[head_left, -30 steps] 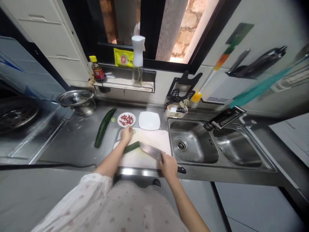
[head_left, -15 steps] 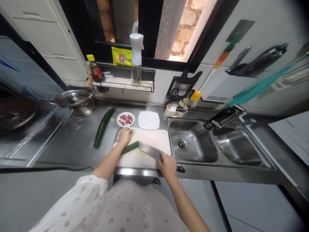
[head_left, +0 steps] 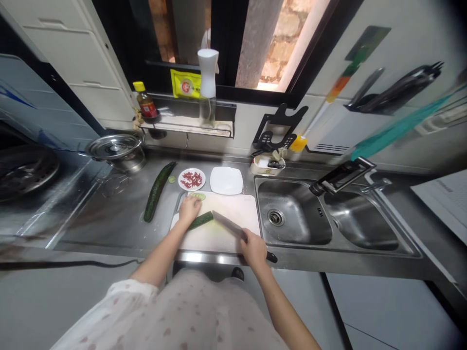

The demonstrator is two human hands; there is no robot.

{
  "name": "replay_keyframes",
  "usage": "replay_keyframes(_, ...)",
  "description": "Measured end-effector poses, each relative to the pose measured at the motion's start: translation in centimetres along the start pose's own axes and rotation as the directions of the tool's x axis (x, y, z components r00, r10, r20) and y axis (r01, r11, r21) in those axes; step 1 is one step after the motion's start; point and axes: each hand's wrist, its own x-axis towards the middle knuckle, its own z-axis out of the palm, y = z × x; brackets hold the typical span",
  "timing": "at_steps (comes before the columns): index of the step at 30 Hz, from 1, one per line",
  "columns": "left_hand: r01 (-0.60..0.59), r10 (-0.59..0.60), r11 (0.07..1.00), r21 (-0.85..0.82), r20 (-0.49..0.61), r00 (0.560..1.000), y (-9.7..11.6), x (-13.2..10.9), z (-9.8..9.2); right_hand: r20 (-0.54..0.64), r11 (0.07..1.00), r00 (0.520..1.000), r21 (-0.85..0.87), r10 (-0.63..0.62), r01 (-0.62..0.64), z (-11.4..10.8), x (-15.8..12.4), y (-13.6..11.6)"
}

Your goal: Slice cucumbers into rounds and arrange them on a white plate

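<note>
In my right hand [head_left: 254,247] is a kitchen knife [head_left: 229,223] with a broad blade, its black handle showing below my fist. The blade's tip is beside the cut end of a green cucumber piece [head_left: 201,220] on the white cutting board [head_left: 233,238]. My left hand [head_left: 189,209] is over the board's left side, just above the cucumber piece, fingers loosely bent and apparently empty. Pale cucumber slices [head_left: 197,196] lie flat just beyond its fingertips. A whole cucumber [head_left: 159,191] rests on the steel counter to the left, with a small cut end [head_left: 171,179] near it.
Behind the board stand a white plate of chopped red pieces [head_left: 191,180] and a bare white plate [head_left: 226,180]. A double sink [head_left: 294,211] is at the right. A lidded steel pot [head_left: 118,150] stands at the back left. Bottles line the shelf [head_left: 189,125].
My left hand has drawn back slightly from the far edge of the board, leaving slices lying there. The knife blade has turned more upright, its tip still near the cucumber piece.
</note>
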Motion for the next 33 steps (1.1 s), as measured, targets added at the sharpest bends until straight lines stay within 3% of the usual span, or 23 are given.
replay_keyframes(7, -0.093, 0.094, 0.995, -0.045, 0.015, 0.995, 0.1, -3.4, -0.4, 0.050, 0.990, 0.996, 0.113, 0.077, -0.082, -0.5, 0.4, -0.7)
replay_keyframes(12, -0.146, 0.147, 0.988, -0.057, 0.016, 0.989, 0.5, -4.7, -0.6, 0.061, 0.980, 0.998, 0.195, 0.033, -0.044, -0.4, 1.1, -1.2)
replay_keyframes(17, -0.177, 0.179, 0.983, -0.053, 0.054, 0.982, 1.1, -5.1, -0.7, 0.113, 0.991, 0.990, 0.114, -0.080, 0.067, -0.8, 1.7, -2.5)
replay_keyframes(22, -0.231, 0.235, 0.971, -0.067, 0.072, 0.969, 1.2, -5.1, -0.7, 0.189, 0.994, 0.976, -0.001, -0.104, 0.106, -1.4, 2.0, -4.0)
replay_keyframes(33, -0.361, 0.363, 0.930, -0.061, 0.018, 0.932, 1.0, -4.8, 0.3, 0.237, 0.987, 0.959, 0.028, -0.158, 0.156, -1.0, 2.0, -5.4)
